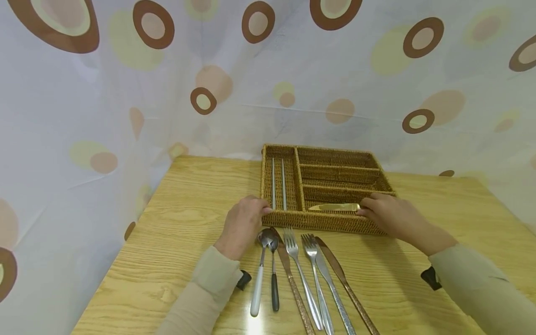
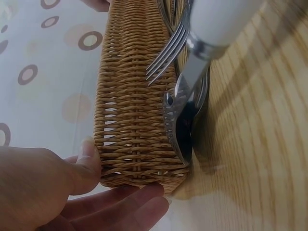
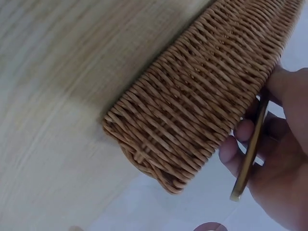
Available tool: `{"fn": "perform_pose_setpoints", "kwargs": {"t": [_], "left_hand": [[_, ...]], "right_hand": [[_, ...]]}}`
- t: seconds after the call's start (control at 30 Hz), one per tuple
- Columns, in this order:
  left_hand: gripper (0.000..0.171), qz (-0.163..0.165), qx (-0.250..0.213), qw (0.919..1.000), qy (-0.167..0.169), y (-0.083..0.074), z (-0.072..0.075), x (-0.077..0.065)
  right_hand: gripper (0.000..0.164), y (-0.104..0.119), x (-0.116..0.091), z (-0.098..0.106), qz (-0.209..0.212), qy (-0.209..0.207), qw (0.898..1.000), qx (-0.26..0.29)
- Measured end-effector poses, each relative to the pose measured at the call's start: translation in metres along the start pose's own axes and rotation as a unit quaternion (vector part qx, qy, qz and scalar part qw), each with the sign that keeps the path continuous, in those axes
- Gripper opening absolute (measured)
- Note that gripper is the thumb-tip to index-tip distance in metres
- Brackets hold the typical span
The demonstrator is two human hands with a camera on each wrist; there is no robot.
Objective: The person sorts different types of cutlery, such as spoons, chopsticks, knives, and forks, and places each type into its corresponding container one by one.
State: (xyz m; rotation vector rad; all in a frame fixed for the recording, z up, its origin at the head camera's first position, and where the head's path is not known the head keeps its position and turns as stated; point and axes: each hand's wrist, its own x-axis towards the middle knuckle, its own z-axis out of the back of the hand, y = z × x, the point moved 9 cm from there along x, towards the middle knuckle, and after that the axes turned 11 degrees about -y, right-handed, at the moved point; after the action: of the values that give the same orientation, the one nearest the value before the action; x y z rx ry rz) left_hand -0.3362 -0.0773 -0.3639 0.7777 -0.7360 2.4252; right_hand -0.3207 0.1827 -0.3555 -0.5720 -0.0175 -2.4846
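Pinches a gold knife (image 1: 335, 207) near one end with the right hand (image 1: 393, 216); likely stiff, light and slick, and best taken by the handle, clear of the blade. Points it leftward from the fingers, in or just above the front compartment (image 1: 331, 197) of a wicker tray (image 1: 324, 222). Grips the tray's near left corner with the left hand (image 1: 244, 223).

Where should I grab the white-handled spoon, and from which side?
Pinch the white-handled spoon mid-handle, probably from above and the left: its handle is slim and straight, and the dark-handled spoon lies close on its right.
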Motion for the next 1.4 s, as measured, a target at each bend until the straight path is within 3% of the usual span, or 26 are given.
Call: {"fn": "perform_pose_setpoints", "kwargs": {"t": [0.23,0.33,0.4,0.6,0.7,0.8,0.9,1.17,1.4], "left_hand": [[0.018,0.003,0.003,1.0,0.008,-0.001,-0.001,-0.001],[0.018,0.004,-0.003,0.9999,0.012,-0.002,-0.002,-0.001],[0.018,0.006,-0.004,0.9999,0.01,-0.002,-0.002,0.0],[0.017,0.015,0.0,0.9998,0.015,0.0,-0.003,-0.001],[0.017,0.02,0.001,0.9995,0.022,0.001,-0.004,-0.001],[0.017,0.023,0.001,0.9994,0.025,0.002,-0.005,-0.002],[0.018,0.022,-0.002,0.9995,0.024,0.001,-0.004,-0.001],[0.017,0.018,0.007,0.9995,0.026,0.002,-0.004,0.001],[0.016,0.023,0.004,0.9992,0.031,0.003,-0.005,0.0]], "right_hand": [[0.006,-0.01,0.006,-0.018,-0.037,0.088,0.991,0.09],[0.01,-0.015,0.006,-0.024,-0.057,0.117,0.982,0.138],[0.014,-0.019,0.006,-0.03,-0.079,0.144,0.97,0.177],[0.019,-0.032,0.001,-0.051,-0.16,0.231,0.921,0.271],[0.016,-0.039,-0.003,-0.06,-0.201,0.246,0.899,0.301],[0.011,-0.043,-0.007,-0.066,-0.226,0.244,0.887,0.32],[0.01,-0.045,-0.008,-0.068,-0.233,0.236,0.883,0.332],[0.017,-0.05,-0.007,-0.07,-0.236,0.205,0.891,0.329],[0.024,-0.05,-0.011,-0.071,-0.245,0.2,0.884,0.343]]}}
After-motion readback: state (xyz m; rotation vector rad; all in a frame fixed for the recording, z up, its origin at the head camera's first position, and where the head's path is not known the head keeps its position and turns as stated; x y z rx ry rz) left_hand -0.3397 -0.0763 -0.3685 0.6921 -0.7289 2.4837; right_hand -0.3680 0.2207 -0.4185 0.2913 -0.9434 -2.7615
